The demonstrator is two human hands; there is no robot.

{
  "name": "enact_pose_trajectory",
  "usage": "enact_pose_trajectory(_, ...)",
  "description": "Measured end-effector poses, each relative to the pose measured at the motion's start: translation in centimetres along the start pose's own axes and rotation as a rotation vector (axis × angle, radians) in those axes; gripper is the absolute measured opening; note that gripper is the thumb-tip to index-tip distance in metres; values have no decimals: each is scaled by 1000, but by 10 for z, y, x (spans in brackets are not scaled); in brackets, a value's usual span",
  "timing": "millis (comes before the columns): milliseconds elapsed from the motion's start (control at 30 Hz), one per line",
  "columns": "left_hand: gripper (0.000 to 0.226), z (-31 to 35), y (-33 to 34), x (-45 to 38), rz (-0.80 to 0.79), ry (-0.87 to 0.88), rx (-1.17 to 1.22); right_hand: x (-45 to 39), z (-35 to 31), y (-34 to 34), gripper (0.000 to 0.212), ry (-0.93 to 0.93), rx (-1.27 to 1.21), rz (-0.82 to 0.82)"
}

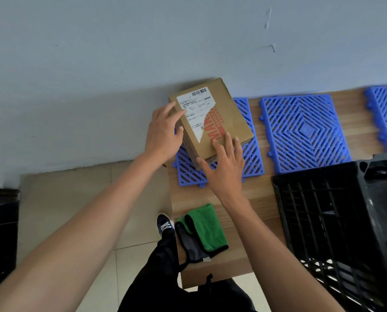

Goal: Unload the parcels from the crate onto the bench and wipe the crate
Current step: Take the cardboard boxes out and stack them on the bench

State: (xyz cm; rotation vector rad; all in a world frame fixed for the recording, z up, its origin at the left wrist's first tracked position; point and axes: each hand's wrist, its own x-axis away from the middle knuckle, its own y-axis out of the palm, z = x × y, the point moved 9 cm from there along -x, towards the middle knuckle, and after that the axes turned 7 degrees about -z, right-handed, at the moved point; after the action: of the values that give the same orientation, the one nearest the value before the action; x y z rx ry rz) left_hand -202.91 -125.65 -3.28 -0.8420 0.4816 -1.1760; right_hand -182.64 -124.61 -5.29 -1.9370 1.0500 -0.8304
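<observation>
Surroundings — folded green microfibre cloth on the wooden worktop below the right hand; black slatted plastic crate to its right; blue plastic grid tiles beyond. Brown cardboard parcel with white shipping label — on the nearest tile, between both hands. Left hand fingers spread, touching its left edge; right hand spread on its near corner.

Soft, even daylight, faint shadows, sharp centre, wide-angle bending at edges, slight blur low in the corners

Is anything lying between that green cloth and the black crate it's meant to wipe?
Nothing visible does. The green cloth lies on the bench, with only bare wood between it and the black crate to its right.
</observation>
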Motion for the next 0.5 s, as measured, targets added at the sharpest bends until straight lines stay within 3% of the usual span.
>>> enact_pose_trajectory(200,48,-6,9,3,-89,90,-140,10,10,-18,46,-128,-32,23)
enact_pose_trajectory(500,33,8,18,49,-10,346,-164,-2,42,-51,60,-138,-6,129)
